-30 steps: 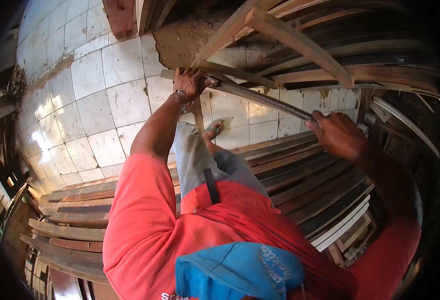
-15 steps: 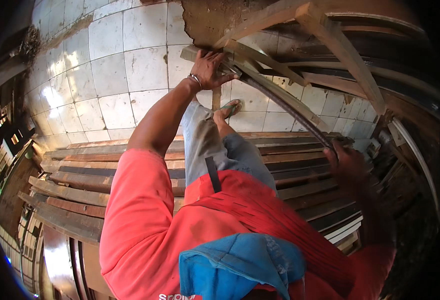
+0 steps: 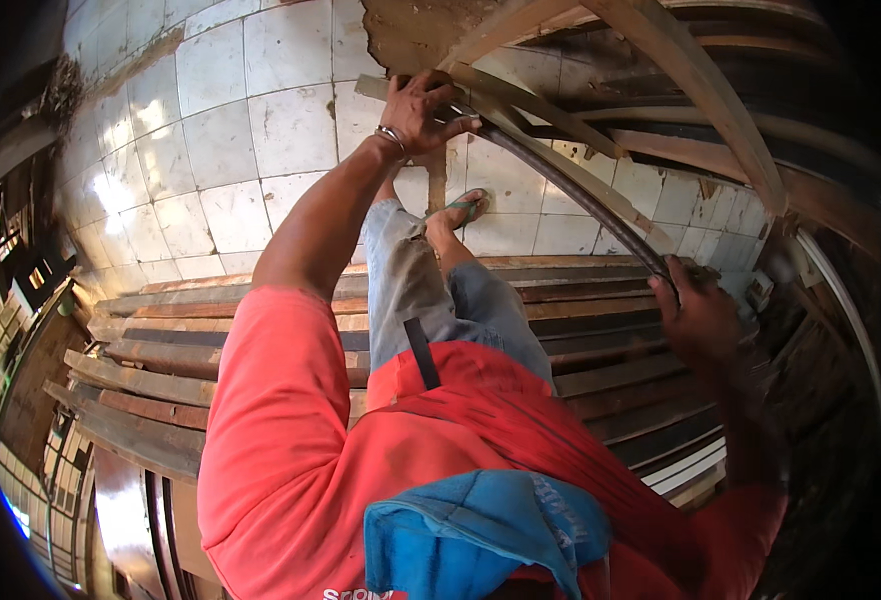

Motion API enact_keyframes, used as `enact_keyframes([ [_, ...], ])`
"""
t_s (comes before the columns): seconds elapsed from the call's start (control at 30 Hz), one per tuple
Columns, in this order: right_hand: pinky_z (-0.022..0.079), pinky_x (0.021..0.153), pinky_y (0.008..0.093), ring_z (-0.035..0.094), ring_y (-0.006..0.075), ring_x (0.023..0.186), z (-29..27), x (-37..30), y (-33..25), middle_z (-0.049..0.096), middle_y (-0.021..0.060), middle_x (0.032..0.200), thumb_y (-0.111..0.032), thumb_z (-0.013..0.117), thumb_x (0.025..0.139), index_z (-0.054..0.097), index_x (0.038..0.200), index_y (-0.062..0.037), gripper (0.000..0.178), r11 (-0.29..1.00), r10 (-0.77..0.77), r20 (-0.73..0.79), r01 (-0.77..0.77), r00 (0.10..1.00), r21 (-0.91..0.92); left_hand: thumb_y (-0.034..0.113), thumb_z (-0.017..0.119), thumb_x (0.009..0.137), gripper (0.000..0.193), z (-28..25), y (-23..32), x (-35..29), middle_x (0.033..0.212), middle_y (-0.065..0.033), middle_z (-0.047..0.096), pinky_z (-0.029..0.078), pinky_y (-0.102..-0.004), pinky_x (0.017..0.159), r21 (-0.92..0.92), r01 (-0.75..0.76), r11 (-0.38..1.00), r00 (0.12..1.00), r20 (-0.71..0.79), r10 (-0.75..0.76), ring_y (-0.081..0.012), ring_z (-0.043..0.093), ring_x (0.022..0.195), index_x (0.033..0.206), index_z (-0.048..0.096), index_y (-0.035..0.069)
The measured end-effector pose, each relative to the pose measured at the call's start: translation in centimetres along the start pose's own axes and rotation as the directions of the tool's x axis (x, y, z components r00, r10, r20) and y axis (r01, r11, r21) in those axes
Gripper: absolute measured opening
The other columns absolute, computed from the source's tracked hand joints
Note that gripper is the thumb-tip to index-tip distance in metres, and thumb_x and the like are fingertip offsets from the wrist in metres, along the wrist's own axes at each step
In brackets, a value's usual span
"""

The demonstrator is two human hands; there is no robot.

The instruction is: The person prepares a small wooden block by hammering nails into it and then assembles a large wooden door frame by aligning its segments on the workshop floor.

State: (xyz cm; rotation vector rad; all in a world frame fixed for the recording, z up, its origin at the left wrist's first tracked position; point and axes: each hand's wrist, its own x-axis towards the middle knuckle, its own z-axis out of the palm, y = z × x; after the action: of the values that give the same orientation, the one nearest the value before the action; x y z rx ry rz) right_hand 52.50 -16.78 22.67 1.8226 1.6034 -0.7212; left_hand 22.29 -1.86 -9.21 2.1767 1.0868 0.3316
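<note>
My left hand (image 3: 422, 112), with a band on its wrist, grips a pale wooden strip (image 3: 373, 88) near its far end, fingers curled over it and thumb stretched out. Under that thumb lies the far end of a long dark bar (image 3: 571, 190), where a small shiny part shows. From there the bar slants down to the right, beside the strip. My right hand (image 3: 703, 312) is closed round the bar's near end. Shadow hides part of the right hand's fingers.
A row of stacked planks (image 3: 186, 325) runs behind my legs. Wooden frame pieces (image 3: 701, 90) lean at the upper right. Pale tiles (image 3: 296, 125) cover the floor, with a broken brown patch (image 3: 411, 35) at the top. A light curved strip (image 3: 846, 300) stands at the right.
My left hand and the far end of the bar have moved slightly away from me. My right hand has risen a little in view with the near end, still holding it.
</note>
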Motion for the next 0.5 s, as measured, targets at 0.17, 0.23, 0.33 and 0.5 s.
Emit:
enact_keyframes([
  [0.17,0.051,0.067,0.0518,0.064,0.0449,0.072,-1.1,2.6,1.0,0.064,0.0233,0.070,-0.043,0.040,0.099,0.056,0.120,-0.0103,0.042,0.999,0.024,0.149,-0.029,0.988,0.031,0.063,0.064,0.075,0.054,0.1,0.1,-0.6,0.120,-0.0097,0.054,0.032,-0.0449,0.095,0.059,-0.007,0.998,0.999,-0.049,0.010,-0.0284,0.048,0.116,0.107,0.067,0.019],
  [0.23,0.050,0.069,0.0533,0.064,0.0451,0.078,7.5,4.0,5.4,0.064,0.0255,0.077,-0.046,0.041,0.098,0.056,0.117,-0.0114,0.042,0.990,0.082,0.114,-0.093,0.990,0.101,0.067,0.060,0.076,0.059,0.4,0.5,-0.2,0.121,-0.0126,0.054,0.030,-0.0460,0.098,0.069,0.015,0.997,1.000,-0.020,-0.014,-0.0297,0.047,0.118,0.104,0.069,0.015],
  [0.33,0.050,0.069,0.0490,0.064,0.0413,0.080,18.7,5.1,8.4,0.063,0.0237,0.082,-0.052,0.043,0.095,0.056,0.116,-0.0130,0.046,0.961,-0.005,-0.097,0.031,0.995,0.274,0.064,0.058,0.079,0.058,1.6,-1.3,1.3,0.116,-0.0127,0.057,0.031,-0.0459,0.096,-0.013,-0.033,0.999,0.999,-0.018,0.033,-0.0294,0.049,0.115,0.109,0.066,0.016],
  [0.5,0.048,0.067,0.0438,0.062,0.0416,0.076,14.9,1.3,5.3,0.061,0.0216,0.075,-0.045,0.050,0.094,0.061,0.106,-0.0106,0.038,0.828,0.125,0.072,-0.144,0.990,0.542,0.069,0.062,0.071,0.065,0.3,0.1,2.5,0.109,-0.0052,0.064,0.030,-0.0443,0.092,0.035,0.045,0.998,0.998,0.043,-0.046,-0.0264,0.060,0.101,0.111,0.065,0.018],
])
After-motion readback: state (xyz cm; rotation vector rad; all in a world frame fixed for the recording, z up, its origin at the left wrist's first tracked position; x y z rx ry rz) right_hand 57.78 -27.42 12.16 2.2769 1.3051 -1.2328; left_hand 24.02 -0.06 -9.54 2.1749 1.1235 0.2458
